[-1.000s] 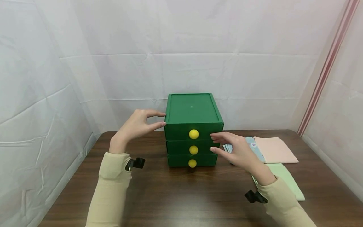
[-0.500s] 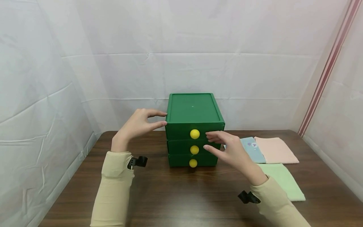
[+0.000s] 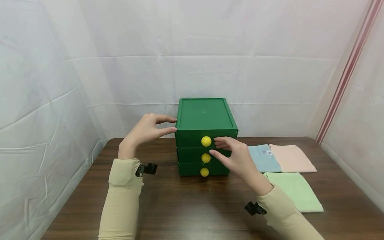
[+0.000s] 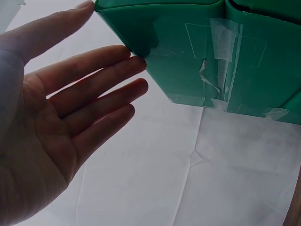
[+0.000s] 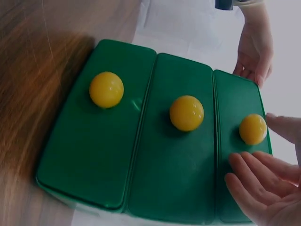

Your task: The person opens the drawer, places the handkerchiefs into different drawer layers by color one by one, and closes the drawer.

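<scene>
A green three-drawer chest (image 3: 205, 115) stands at the back middle of the brown table (image 3: 192, 206), each drawer with a round yellow knob. All drawers look shut. My left hand (image 3: 148, 130) has straight fingers touching the chest's (image 4: 197, 52) upper left edge, and the left hand (image 4: 70, 108) shows an open palm in the wrist view. My right hand (image 3: 232, 156) is open in front of the drawers, fingertips just right of the top knob (image 3: 206, 141). In the right wrist view the top knob (image 5: 253, 129) sits close to the right hand (image 5: 265, 181), holding nothing.
Three folded cloths lie to the right of the chest: a light blue one (image 3: 264, 158), a pink one (image 3: 292, 158) and a light green one (image 3: 295, 191). White sheeting walls close in the table on the left, back and right.
My right hand has moved left across the drawer fronts toward the top yellow knob, uncovering the blue cloth. The left hand has stayed on the chest's left edge.
</scene>
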